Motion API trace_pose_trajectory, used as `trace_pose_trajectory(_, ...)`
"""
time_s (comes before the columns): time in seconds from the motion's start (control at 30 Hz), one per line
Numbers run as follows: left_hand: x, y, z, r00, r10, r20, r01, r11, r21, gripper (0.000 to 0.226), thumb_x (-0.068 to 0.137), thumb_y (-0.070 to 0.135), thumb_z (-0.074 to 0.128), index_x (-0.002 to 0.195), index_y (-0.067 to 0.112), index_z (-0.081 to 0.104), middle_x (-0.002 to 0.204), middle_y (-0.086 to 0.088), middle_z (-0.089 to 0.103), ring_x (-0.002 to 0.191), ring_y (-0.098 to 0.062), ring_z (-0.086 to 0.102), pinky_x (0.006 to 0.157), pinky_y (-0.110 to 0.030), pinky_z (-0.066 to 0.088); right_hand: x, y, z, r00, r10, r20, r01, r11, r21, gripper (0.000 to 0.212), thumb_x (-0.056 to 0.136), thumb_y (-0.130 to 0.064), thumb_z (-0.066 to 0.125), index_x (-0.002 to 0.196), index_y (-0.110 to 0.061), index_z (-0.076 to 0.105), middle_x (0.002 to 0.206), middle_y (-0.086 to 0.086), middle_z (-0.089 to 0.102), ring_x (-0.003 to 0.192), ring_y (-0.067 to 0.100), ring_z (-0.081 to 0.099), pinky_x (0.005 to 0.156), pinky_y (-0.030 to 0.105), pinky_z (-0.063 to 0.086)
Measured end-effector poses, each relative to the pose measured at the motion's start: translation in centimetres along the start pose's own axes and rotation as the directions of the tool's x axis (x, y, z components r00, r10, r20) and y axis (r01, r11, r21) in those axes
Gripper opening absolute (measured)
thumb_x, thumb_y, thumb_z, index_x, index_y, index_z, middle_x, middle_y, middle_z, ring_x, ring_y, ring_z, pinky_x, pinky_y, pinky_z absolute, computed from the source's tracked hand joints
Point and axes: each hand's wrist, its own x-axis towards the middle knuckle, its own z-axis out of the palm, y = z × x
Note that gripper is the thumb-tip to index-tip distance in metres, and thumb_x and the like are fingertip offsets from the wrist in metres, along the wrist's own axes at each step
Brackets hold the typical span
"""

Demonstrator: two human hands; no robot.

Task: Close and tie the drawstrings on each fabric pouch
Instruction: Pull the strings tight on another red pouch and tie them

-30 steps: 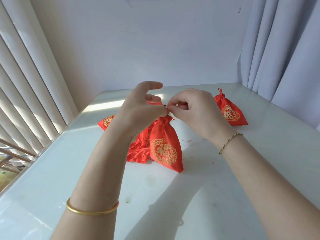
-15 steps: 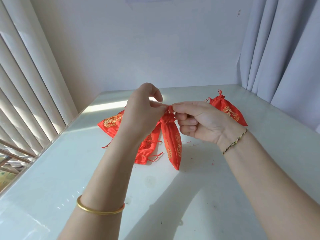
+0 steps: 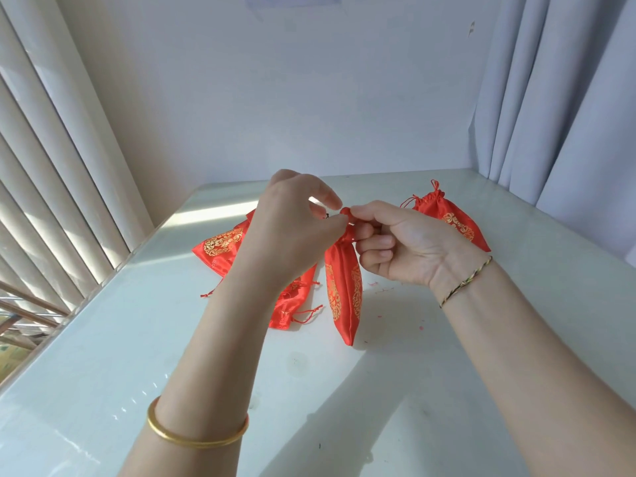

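Observation:
A red satin pouch with gold print [image 3: 342,294] hangs above the table, edge-on, its bottom corner near the surface. My right hand [image 3: 399,242] pinches its gathered neck, palm turned up. My left hand [image 3: 296,228] pinches the drawstring at the very top of that neck, fingertips touching the right hand's. Behind my left forearm lie more red pouches: one flat at the left [image 3: 220,246] and a crumpled one with loose strings [image 3: 292,304]. A pouch with a cinched neck [image 3: 451,218] lies at the right rear.
The white table [image 3: 137,356] runs to a wall at the back. Vertical blinds and a window ledge [image 3: 51,201] border the left edge, grey curtains [image 3: 568,115] hang at the right. Small red thread scraps [image 3: 382,290] dot the tabletop.
The held pouch has turned from face-on to edge-on and lifted slightly. My right hand rolled palm-up while gripping the neck. My left hand has shifted to the string at the top.

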Motion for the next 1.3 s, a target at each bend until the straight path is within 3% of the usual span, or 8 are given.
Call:
trace_pose_trajectory(0.2,0.2,-0.5,0.2,0.997,0.081,-0.018,-0.079,0.993,0.093,0.007,0.077,0.019,0.072,0.084,0.017,0.071,0.103,0.004,0.054,0.085,-0.006,0.061,0.076,-0.015,0.045,0.0,0.1,0.2,1.0,-0.013,0.011,0.013,1.0,-0.013,0.02,0.089,-0.012,0.054,0.07,-0.013,0.05,0.048,-0.003,0.041,0.031,0.002,0.028,0.034,0.013,0.02)
trace_pose_trajectory(0.37,0.4,-0.6,0.3,0.992,0.12,-0.036,-0.116,0.988,0.105,0.003,0.078,0.017,0.073,0.081,0.017,0.071,0.105,0.007,0.055,0.078,-0.002,0.056,0.071,-0.011,0.042,-0.2,0.0,0.2,0.999,-0.043,0.009,0.043,0.995,-0.087,0.017,0.088,-0.012,0.057,0.072,-0.012,0.052,0.048,-0.003,0.041,0.032,0.001,0.028,0.035,0.012,0.02)
trace_pose_trajectory(0.5,0.6,-0.9,0.5,0.991,0.122,-0.054,-0.12,0.992,0.043,0.003,0.079,0.012,0.072,0.076,0.014,0.07,0.101,0.007,0.058,0.076,-0.005,0.057,0.074,-0.022,0.047,-0.2,-0.1,0.1,0.994,-0.104,-0.021,0.098,0.977,-0.188,0.013,0.086,-0.011,0.06,0.074,-0.01,0.055,0.052,-0.002,0.04,0.033,0.002,0.027,0.036,0.013,0.019)
trace_pose_trajectory(0.7,0.6,-1.3,0.8,0.985,0.124,-0.117,-0.11,0.987,0.121,0.007,0.082,0.01,0.063,0.076,0.012,0.066,0.097,0.005,0.057,0.081,-0.011,0.058,0.072,-0.024,0.047,-0.2,-0.3,-0.4,0.983,-0.184,-0.025,0.17,0.948,-0.269,0.001,0.084,-0.007,0.061,0.084,-0.008,0.061,0.055,-0.002,0.039,0.034,0.001,0.024,0.036,0.013,0.019)
trace_pose_trajectory(0.97,0.8,-2.5,0.5,0.987,0.152,-0.045,-0.138,0.965,0.222,0.009,0.09,0.011,0.051,0.084,0.017,0.055,0.083,0.005,0.051,0.079,-0.021,0.049,0.072,-0.037,0.046,0.2,-0.9,-2.0,0.938,-0.328,-0.108,0.294,0.923,-0.249,0.021,0.084,0.009,0.053,0.087,-0.011,0.058,0.042,-0.004,0.043,0.029,0.002,0.026,0.035,0.015,0.018)
trace_pose_trajectory(1.1,0.6,-2.5,1.5,0.975,0.219,-0.041,-0.2,0.942,0.268,0.009,0.091,0.009,0.045,0.087,0.013,0.052,0.089,-0.002,0.054,0.079,-0.026,0.052,0.071,-0.045,0.048,0.3,-1.0,-2.6,0.898,-0.41,-0.162,0.341,0.879,-0.335,0.02,0.083,0.011,0.054,0.086,-0.009,0.058,0.045,-0.001,0.048,0.03,0.003,0.032,0.034,0.014,0.02)
trace_pose_trajectory(1.2,0.7,-2.5,1.9,0.993,0.115,0.032,-0.117,0.992,0.045,0.016,0.094,0.008,0.039,0.084,0.018,0.044,0.1,-0.007,0.06,0.082,-0.027,0.062,0.073,-0.047,0.052,0.4,-0.8,-3.5,0.903,-0.387,-0.184,0.297,0.876,-0.381,0.011,0.09,-0.003,0.054,0.094,-0.013,0.059,0.069,0.008,0.058,0.037,0.008,0.038,0.037,0.016,0.029)
trace_pose_trajectory(1.3,0.5,-2.5,2.1,0.996,-0.048,0.069,0.064,0.967,-0.245,0.017,0.097,0.006,0.036,0.086,0.017,0.044,0.091,-0.007,0.062,0.073,-0.019,0.068,0.064,-0.038,0.056,0.1,-0.1,-5.0,0.95,-0.246,-0.191,0.166,0.92,-0.356,0.027,0.092,-0.006,0.047,0.116,-0.015,0.055,0.108,0.014,0.063,0.045,0.015,0.052,0.039,0.02,0.034)
